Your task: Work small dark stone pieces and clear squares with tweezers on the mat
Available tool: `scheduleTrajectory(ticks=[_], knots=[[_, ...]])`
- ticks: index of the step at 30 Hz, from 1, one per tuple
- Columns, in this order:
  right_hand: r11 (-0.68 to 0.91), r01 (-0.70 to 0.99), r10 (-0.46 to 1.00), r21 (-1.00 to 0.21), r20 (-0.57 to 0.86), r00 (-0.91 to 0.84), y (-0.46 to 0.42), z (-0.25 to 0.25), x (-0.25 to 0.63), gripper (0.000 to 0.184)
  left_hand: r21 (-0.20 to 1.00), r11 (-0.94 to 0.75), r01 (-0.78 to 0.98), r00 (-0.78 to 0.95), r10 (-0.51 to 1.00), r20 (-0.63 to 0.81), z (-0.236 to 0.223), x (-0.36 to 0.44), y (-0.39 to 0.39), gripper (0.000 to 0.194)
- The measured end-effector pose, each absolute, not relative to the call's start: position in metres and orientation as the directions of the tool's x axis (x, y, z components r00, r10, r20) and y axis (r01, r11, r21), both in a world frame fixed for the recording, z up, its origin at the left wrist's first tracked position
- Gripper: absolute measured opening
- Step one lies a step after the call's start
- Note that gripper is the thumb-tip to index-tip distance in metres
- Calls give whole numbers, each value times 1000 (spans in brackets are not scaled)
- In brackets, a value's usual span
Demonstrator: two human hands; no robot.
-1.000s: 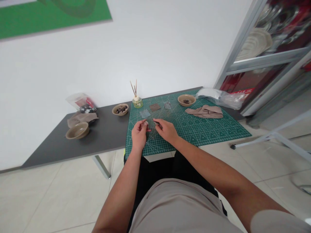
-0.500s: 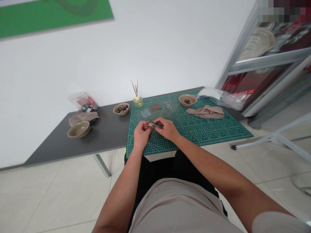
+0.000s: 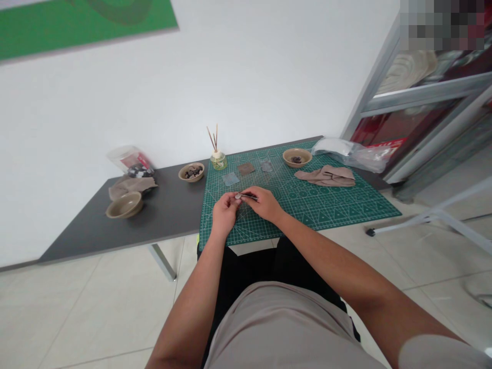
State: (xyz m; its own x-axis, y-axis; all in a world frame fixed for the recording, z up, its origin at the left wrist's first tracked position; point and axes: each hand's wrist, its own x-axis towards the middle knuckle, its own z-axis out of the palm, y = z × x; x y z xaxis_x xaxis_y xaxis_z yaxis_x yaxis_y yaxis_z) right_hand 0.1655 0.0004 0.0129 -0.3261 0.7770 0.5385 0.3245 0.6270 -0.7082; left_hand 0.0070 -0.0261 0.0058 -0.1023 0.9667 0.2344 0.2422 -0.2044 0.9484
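Note:
Over the green cutting mat [image 3: 319,205], both my hands meet fingertip to fingertip. My left hand [image 3: 225,211] pinches a small pale stone [image 3: 238,196]. Between the thumb and fingers of my right hand [image 3: 265,204] is a thin, dark grey piece of sandpaper [image 3: 250,196], its edge against the stone. My fingers cover much of both. Just beyond them lie a light blue-grey square [image 3: 231,179], a brown square [image 3: 246,168] and a grey square [image 3: 266,166], which look like sandpaper too.
A bowl of stones [image 3: 191,172] stands left of the reed diffuser [image 3: 218,160]. Another bowl [image 3: 297,158] with a few dark stones is at back right, near a crumpled brown cloth [image 3: 326,176] and a plastic bag [image 3: 351,154]. Far left are a tilted bowl [image 3: 125,206] and a clear bag [image 3: 132,161].
My hands were apart a second ago. They have come together, the right hand bringing the sandpaper onto the stone. Since half a second ago the sandpaper has tilted to a thinner edge.

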Motion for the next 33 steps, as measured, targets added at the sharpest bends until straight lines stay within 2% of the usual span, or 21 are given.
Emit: scheduleTrajectory(ticks=[6,12,19,22,28,33], knots=[[628,274,776,-728,561,-289,2,15,167,4,946,-203,253,-67,972,227,3,6,-22,18],[611,272,784,-744,517,-344,3,14,168,9,891,-216,399,-70,962,265,9,7,-24,16],[569,306,816,-763,479,-325,3,13,167,6,901,-211,378,-55,967,250,6,6,-22,17],[565,358,823,-743,478,-307,3,11,166,6,909,-215,356,-38,969,244,4,5,-21,15],[598,362,798,-716,486,-357,2,13,166,13,938,-203,281,-66,971,230,5,6,-22,19],[686,393,727,-612,587,-357,3,15,166,13,918,-217,331,-50,968,247,4,6,-22,17]])
